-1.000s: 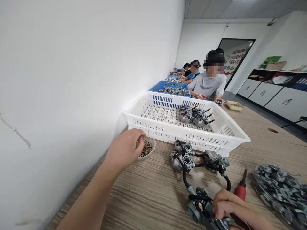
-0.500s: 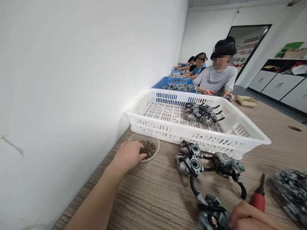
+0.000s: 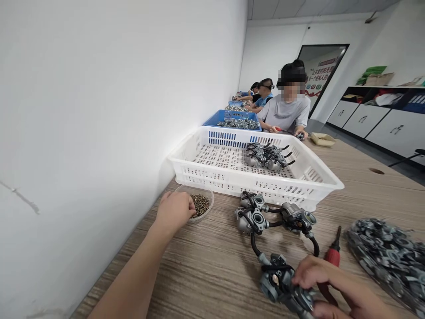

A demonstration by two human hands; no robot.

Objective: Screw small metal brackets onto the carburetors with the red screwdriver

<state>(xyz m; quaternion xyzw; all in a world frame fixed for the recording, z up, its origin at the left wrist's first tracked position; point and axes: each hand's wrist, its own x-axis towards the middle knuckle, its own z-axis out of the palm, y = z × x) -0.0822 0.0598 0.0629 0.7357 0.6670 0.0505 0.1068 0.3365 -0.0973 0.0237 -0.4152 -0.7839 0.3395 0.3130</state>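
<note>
Your left hand [image 3: 175, 209] reaches into the clear round bowl [image 3: 211, 204], its bent fingers at the small brass-coloured screws [image 3: 202, 204]; you cannot tell from this view whether they pinch one. Your right hand [image 3: 318, 285] is clamped on a carburetor [image 3: 276, 280] at the table's near edge, thumb and fingers gripping its right side while a black hose points away from you. Beyond it, a cluster of other carburetors [image 3: 254, 217] sits before the white perforated crate [image 3: 212, 176], which holds more. A red-handled screwdriver [image 3: 333, 253] lies just beside your right hand, near metal parts [image 3: 388, 257] in clear plastic.
</note>
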